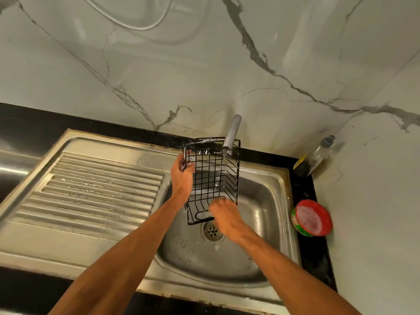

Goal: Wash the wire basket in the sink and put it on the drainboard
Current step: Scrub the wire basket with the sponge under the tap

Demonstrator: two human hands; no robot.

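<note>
Wire basket (213,178), black rectangular grid, under tap (232,133), left hand (181,176) gripping rim, right hand (226,218) grip unclear

Two bare arms showed, uncovered from the frame's lower edge to the fingertips. The left forearm (127,251), coming in at about seven o'clock, was long and lean, and the left hand (181,178) was bare too. The right forearm (295,269), from five o'clock, ended in the bare right hand (226,218), which was blurred, with faint tendon ridges across its back.
</note>
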